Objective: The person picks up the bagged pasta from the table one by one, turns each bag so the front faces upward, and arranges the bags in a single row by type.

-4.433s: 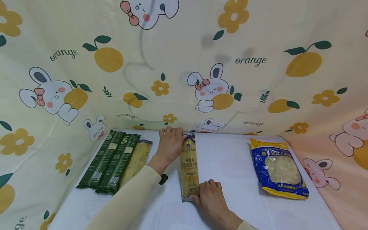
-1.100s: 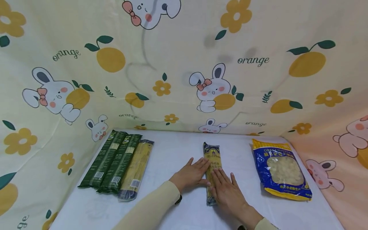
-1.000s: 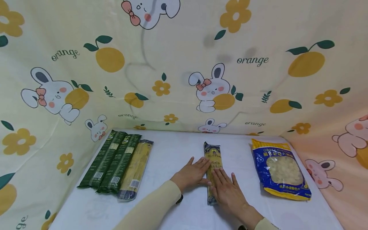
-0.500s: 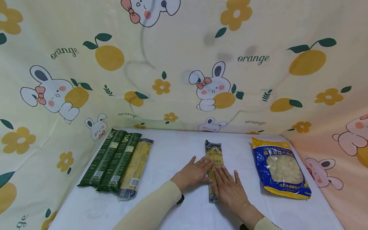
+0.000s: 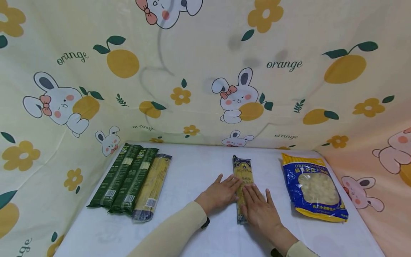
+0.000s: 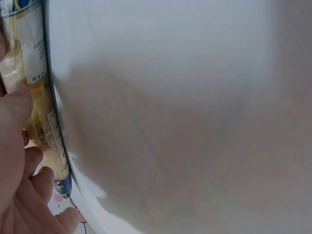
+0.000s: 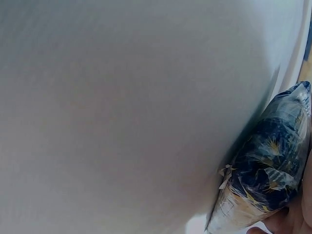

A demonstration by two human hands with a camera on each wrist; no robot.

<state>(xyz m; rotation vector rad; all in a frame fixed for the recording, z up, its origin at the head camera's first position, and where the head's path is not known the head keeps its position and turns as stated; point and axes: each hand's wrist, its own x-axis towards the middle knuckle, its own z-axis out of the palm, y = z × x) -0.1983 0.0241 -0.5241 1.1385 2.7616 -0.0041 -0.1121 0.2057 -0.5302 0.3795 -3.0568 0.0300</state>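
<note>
A narrow clear packet of spaghetti with dark blue ends lies lengthwise on the white table, right of the middle. My left hand rests against its left side, fingers straight and fingertips on the top. From the other side my right hand lies over the lower half, its fingers extended and covering part of the label. In the left wrist view the left thumb presses along the packet. The right wrist view shows the packet's blue end beside the edge of the right hand.
Two dark green packets lie side by side at the left, with another clear spaghetti packet alongside them. A blue and yellow bag of orecchiette lies at the right. A patterned cloth hangs behind the table.
Earlier, the hands held the packet's two ends farther left. Both hands then came to lie on its middle, and over the last second packet and hands have slid slightly right and away.
</note>
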